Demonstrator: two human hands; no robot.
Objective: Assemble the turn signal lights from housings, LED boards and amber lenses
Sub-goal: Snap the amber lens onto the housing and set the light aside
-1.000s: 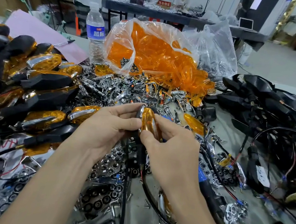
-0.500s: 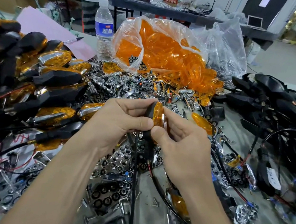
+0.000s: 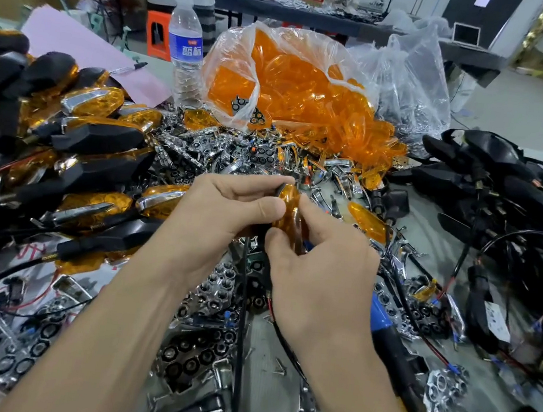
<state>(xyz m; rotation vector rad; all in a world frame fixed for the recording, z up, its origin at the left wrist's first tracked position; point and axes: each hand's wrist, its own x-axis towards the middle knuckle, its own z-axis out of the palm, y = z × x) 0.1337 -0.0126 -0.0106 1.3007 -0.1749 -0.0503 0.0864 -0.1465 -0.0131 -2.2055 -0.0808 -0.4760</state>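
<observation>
Evidently you hold the amber lens [image 3: 290, 203] clear of the surface [image 3: 265, 346], between both sets of fingers [image 3: 252, 181], so it can be squeezed onto the dark housing [image 3: 278, 190], whose cable [image 3: 242, 305] hangs straight down below them. Your left hand [image 3: 217, 212] curls round the housing with the thumb pressed along the lens edge. Your right hand [image 3: 319, 274] pinches the lens from the opposite side, forefinger above and thumb beneath, and both forearms converge with the wrists tilted inward.
</observation>
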